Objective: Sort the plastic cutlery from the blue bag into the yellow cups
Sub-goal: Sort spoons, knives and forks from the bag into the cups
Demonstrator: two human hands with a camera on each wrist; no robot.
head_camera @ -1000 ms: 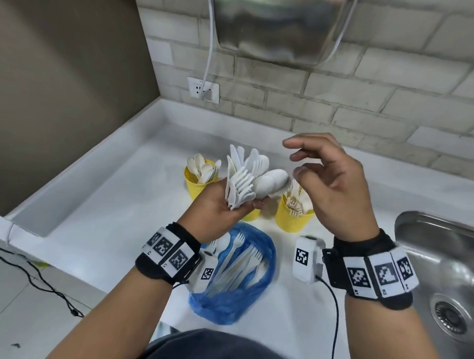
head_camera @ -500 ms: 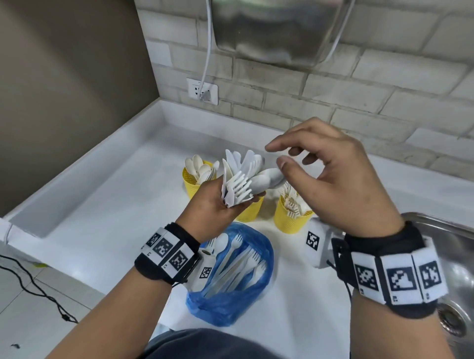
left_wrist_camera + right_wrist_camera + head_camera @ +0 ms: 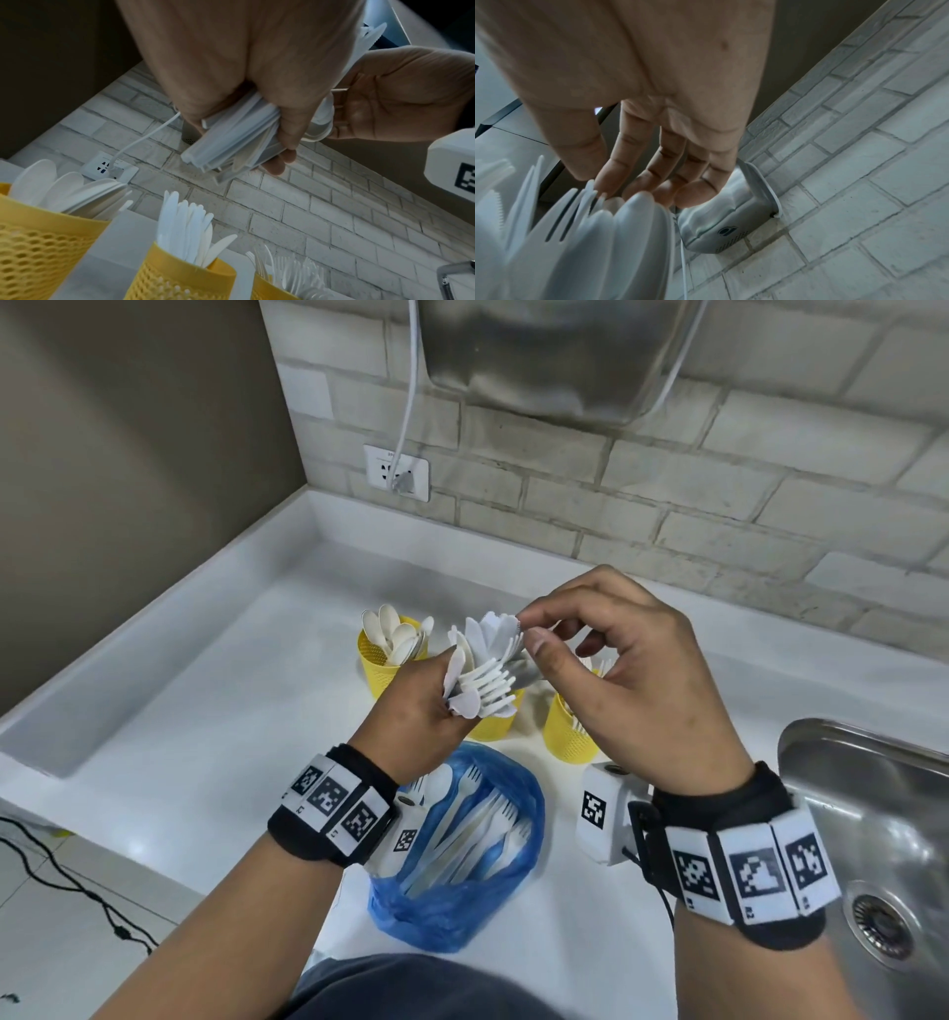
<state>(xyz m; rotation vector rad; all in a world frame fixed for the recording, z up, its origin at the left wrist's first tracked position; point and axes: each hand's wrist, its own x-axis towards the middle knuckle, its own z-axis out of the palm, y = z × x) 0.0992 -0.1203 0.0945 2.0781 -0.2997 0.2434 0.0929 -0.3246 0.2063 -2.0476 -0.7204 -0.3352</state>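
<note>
Midway through the sorting, three yellow cups are seen on the white counter (image 3: 205, 726): the spoon cup (image 3: 377, 667), the knife cup (image 3: 180, 280) and the fork cup (image 3: 567, 737) are each partly filled. More cutlery is left in the blue bag (image 3: 462, 891), just in front of the cups. A mixed bundle (image 3: 482, 672) is gripped by its handles in the left hand (image 3: 416, 726), raised above the cups. Its tips are met by the curled fingers of the right hand (image 3: 631, 680); whether a piece is pinched cannot be told.
</note>
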